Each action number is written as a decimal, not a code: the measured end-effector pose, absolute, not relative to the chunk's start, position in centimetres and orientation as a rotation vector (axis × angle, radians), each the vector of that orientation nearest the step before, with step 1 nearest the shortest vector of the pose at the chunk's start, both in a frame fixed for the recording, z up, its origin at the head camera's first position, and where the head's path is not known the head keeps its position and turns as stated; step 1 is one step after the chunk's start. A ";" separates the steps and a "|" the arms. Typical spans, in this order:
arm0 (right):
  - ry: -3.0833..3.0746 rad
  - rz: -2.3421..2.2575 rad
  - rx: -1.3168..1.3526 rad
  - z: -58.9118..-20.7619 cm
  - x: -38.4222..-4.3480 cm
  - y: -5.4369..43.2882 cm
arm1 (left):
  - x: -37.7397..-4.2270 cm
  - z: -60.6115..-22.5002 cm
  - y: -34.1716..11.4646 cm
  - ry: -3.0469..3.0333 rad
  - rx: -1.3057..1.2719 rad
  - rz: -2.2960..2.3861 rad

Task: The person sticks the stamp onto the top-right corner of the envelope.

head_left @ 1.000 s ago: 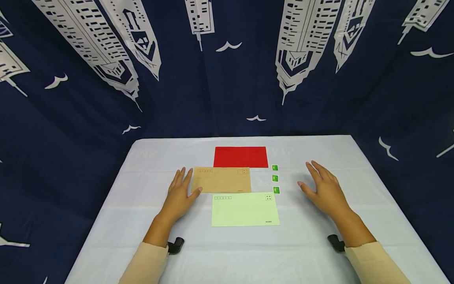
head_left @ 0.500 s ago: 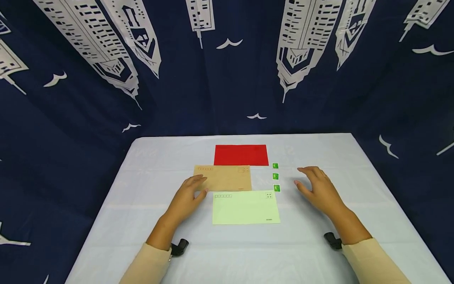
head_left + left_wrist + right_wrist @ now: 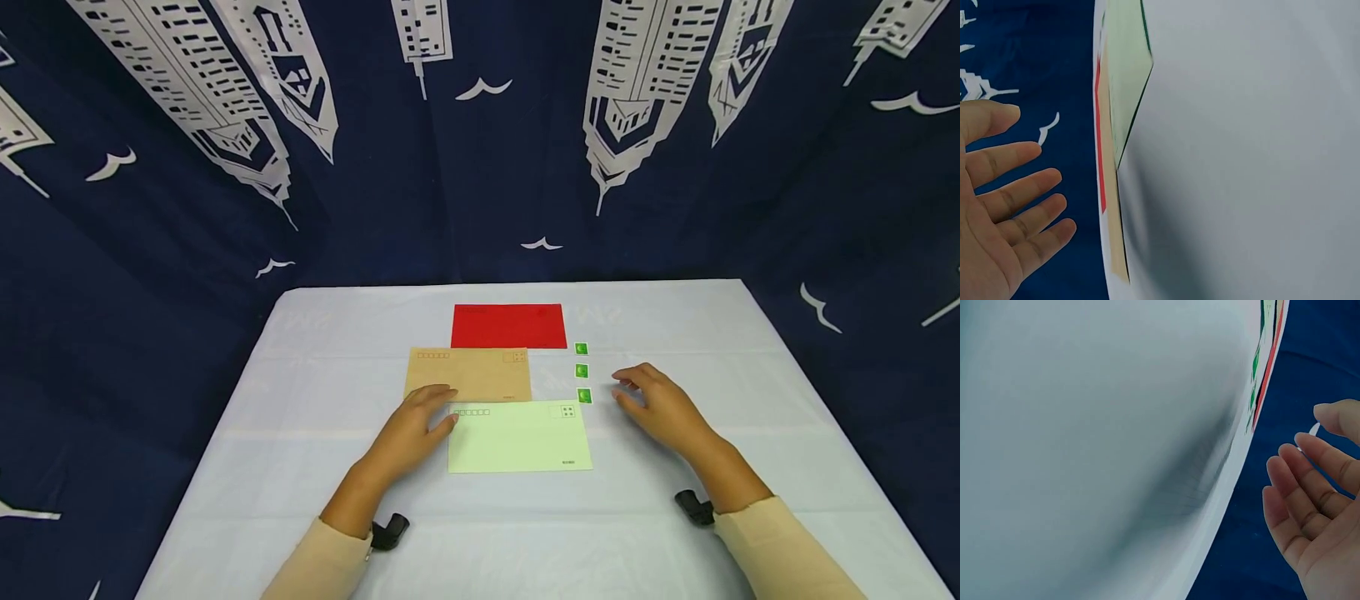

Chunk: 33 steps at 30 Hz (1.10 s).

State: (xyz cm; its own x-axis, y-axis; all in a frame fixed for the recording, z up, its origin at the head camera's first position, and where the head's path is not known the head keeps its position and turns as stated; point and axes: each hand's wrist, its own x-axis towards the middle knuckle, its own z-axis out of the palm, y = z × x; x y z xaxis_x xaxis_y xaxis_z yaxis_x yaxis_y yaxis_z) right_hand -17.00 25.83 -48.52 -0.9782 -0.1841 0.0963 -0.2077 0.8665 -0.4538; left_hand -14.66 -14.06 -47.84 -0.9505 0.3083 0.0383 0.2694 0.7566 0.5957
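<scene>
- My left hand (image 3: 411, 427) is released, fingers loosely bent, raised above the bench (image 3: 547, 533) by the left ends of a tan envelope (image 3: 480, 371) and a pale green envelope (image 3: 517, 442).
- My right hand (image 3: 662, 408) is released too, fingers gently curved, just right of three small green stamps (image 3: 582, 372) in a column.
- The pale green envelope lies nearest me, the tan one beyond it, a plain red envelope (image 3: 508, 327) farthest.
- Behind the bench hangs navy cloth (image 3: 450, 192) printed with white towers and birds.
</scene>
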 end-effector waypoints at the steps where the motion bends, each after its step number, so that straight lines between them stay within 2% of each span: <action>1: -2.989 0.735 0.317 -48.5 -17.0 25.8 | -14.6 -47.9 -13.9 2.882 0.488 0.960; 21: -3.023 0.963 0.441 -48.9 -18.0 24.7 | -13.3 -48.4 -12.2 2.740 0.604 0.941; 33: -3.066 1.060 0.368 -49.4 -19.0 24.2 | -13.2 -48.8 -11.6 2.683 0.669 0.863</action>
State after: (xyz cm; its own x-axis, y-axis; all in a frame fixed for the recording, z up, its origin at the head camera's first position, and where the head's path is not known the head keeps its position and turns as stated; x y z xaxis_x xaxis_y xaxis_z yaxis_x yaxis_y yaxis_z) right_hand -18.97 24.19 -49.44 -0.9670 -0.2512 -0.0428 -0.1711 0.7648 -0.6211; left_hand -13.16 -11.60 -48.78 -0.8652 0.4934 -0.0890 0.3491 0.7202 0.5996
